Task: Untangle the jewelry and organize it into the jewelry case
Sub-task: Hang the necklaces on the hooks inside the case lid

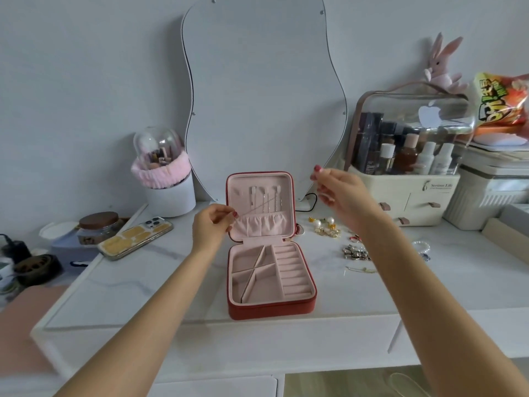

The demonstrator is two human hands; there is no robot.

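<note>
A: Where is the chain?

B: A thin necklace chain (259,204) is stretched in the air between both hands, in front of the raised lid of the open jewelry case (272,282). The left hand (210,227) pinches its lower end. The right hand (340,193) is held higher with its fingers drawn together, probably pinching the other end, though the chain fades from sight there.

A: How should this be done well?

B: I'd keep the tension light, check for knots, then hang it on the lid's hooks without crossing those already there. The remaining jewelry (355,252) lies on the tabletop (171,282), right of the case.
</note>
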